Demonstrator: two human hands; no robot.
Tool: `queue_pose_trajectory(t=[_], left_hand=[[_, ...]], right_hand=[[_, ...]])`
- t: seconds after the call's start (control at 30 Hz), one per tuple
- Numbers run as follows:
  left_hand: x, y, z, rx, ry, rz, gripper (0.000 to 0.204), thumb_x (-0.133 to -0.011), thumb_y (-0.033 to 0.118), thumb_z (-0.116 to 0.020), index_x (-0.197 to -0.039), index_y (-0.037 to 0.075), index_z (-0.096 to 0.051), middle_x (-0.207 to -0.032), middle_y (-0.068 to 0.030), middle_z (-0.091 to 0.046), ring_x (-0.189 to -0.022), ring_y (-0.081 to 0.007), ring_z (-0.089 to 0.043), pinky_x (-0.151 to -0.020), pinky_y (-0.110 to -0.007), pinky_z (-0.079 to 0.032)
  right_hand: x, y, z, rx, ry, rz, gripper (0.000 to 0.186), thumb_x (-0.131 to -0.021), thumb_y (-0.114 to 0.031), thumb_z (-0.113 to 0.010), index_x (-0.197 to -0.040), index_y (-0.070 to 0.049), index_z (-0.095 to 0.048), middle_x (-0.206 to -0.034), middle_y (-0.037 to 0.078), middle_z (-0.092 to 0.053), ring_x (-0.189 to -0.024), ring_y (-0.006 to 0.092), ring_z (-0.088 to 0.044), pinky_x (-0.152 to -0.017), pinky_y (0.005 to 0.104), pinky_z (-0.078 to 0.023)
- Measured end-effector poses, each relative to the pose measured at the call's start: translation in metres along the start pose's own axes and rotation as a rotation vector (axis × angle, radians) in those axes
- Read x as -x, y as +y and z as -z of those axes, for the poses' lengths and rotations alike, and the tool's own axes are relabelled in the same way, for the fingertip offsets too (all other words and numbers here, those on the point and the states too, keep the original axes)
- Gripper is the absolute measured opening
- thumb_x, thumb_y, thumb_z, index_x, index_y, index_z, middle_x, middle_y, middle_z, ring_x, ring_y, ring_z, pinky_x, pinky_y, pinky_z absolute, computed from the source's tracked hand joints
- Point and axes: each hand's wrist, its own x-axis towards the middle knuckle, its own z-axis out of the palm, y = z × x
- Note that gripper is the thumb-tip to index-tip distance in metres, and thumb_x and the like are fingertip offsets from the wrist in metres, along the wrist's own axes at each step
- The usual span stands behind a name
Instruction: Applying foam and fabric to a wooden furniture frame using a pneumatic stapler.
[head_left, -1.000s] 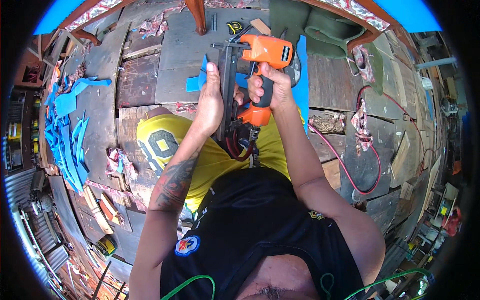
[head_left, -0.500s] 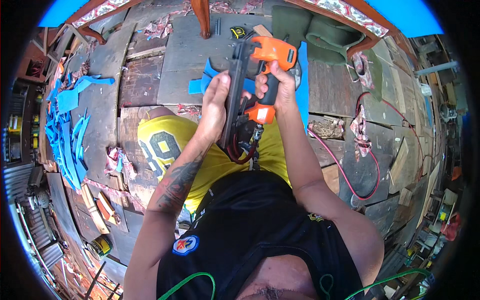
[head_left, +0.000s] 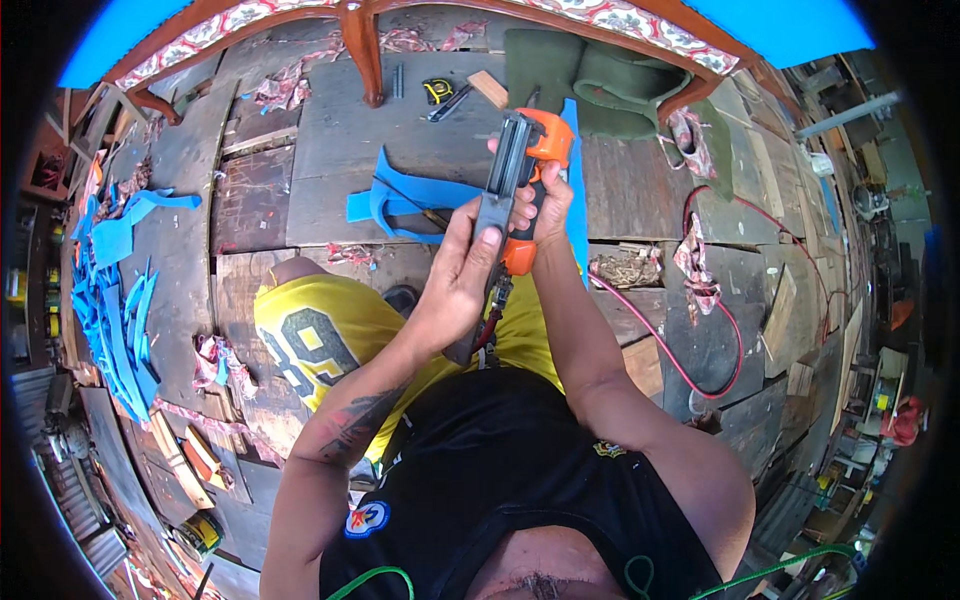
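Note:
An orange and black air staple gun [head_left: 550, 140] is up in front of my lap, its nose end pointing away from me. My right hand [head_left: 550, 205] is wrapped round its handle. My left hand [head_left: 462, 265] grips the long black magazine [head_left: 493, 212] on the left side. Beyond that hand, a grey metal rail [head_left: 508, 150] lies bare along the magazine. A red air hose [head_left: 490, 325] joins the tool below the handle. Blue fabric strips [head_left: 400, 200] lie on the boards just past my hands.
A wooden frame with patterned fabric and blue covering [head_left: 362, 55] stands ahead. Near its leg are a tape measure [head_left: 437, 91], staple strips [head_left: 398, 80] and a wood block [head_left: 488, 88]. Blue scraps [head_left: 120, 300] pile at left; green cloth [head_left: 600, 90] and hose [head_left: 655, 335] lie right.
The staple gun has turned in my hands, and its metal rail now shows. My left hand has moved down along the magazine, with the black part slid back toward me.

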Motion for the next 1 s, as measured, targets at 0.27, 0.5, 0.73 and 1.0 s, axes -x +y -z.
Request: queue_pose_trajectory(t=[0.27,0.5,0.73,1.0], left_hand=[[0.009,-0.024,-0.009,-0.263,-0.010,0.004,0.043,-0.110,0.019,-0.044,-0.147,0.000,-0.034,-0.134,-0.0083,-0.052,-0.126,-0.0156,-0.048,-0.112,-0.033,-0.033],[0.015,-0.017,-0.012,-0.205,0.071,0.014,0.044,-0.110,0.021,-0.044,-0.148,0.003,-0.033,-0.136,-0.0091,-0.051,-0.126,-0.0172,-0.047,-0.111,-0.033,-0.034],[-0.038,0.032,0.015,-0.310,0.323,-0.113,0.027,-0.100,0.012,-0.062,-0.119,-0.006,-0.063,-0.093,-0.0094,-0.072,-0.081,-0.0096,-0.065,-0.073,-0.026,-0.053],[-0.061,0.038,0.008,-0.608,0.422,-0.115,0.020,-0.089,0.008,-0.070,-0.105,-0.005,-0.069,-0.081,-0.0150,-0.073,-0.066,-0.0189,-0.071,-0.061,-0.032,-0.055]], right_hand=[[0.005,0.017,0.032,-0.238,-0.067,-0.001,0.090,-0.082,-0.049,-0.081,-0.145,0.003,-0.043,-0.069,0.002,-0.059,-0.043,0.0051,-0.048,-0.033,0.0209,-0.038],[0.006,0.024,0.036,-0.268,-0.076,0.036,0.082,-0.087,-0.045,-0.077,-0.148,-0.002,-0.043,-0.078,0.009,-0.064,-0.045,0.0062,-0.050,-0.034,0.0221,-0.042],[0.017,0.015,0.008,-0.224,-0.057,-0.098,0.079,-0.084,-0.046,-0.079,-0.137,0.006,-0.049,-0.064,0.001,-0.052,-0.044,0.0090,-0.050,-0.035,0.0254,-0.042],[0.016,0.018,0.006,-0.217,-0.079,-0.163,0.069,-0.087,-0.046,-0.075,-0.139,-0.009,-0.050,-0.064,0.001,-0.053,-0.043,0.0116,-0.050,-0.036,0.0273,-0.042]])
